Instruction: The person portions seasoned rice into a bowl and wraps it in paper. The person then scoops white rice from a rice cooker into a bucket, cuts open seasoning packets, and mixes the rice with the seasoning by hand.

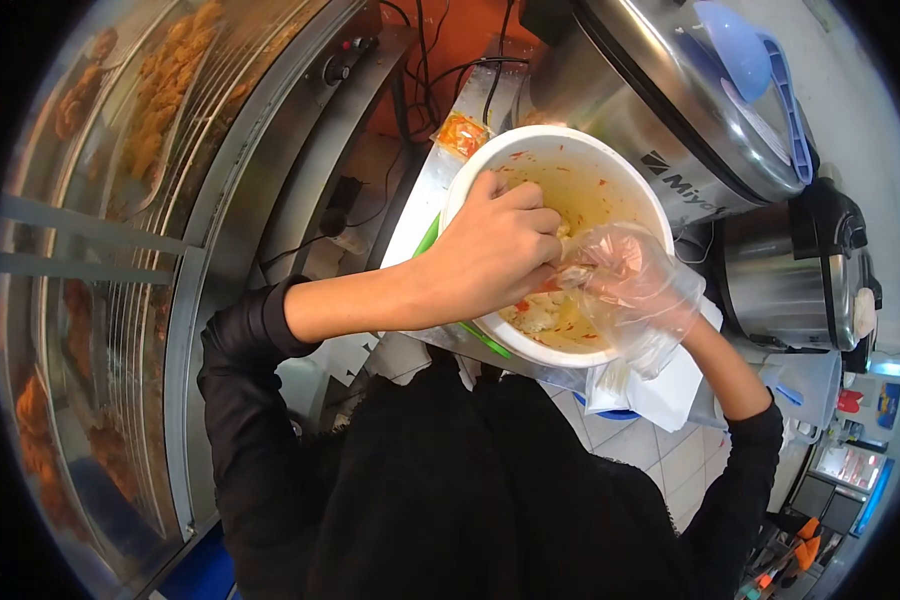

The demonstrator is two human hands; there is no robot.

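Note:
A white bucket (567,133) sits in front of me, its inner wall smeared yellowish with red-orange bits. Pale, shredded-looking food (538,314) lies at its bottom. Over the bucket's left part is my left hand (500,238), bare, with its fingers curled closed. My right hand (632,280) wears a loose clear plastic glove and reaches over the right rim, its fingers bent together. The fingertips of both hands meet above the food. Something small and pale with reddish parts shows between them, but I cannot make out what it is.
A large steel cooker (625,110) stands behind the bucket, with a blue ladle (738,50) on top. Another cooker (775,270) is at right. An orange packet (462,135) lies beside the bucket, white paper (670,396) below right. A glass cabinet (195,235) of fried food fills the left.

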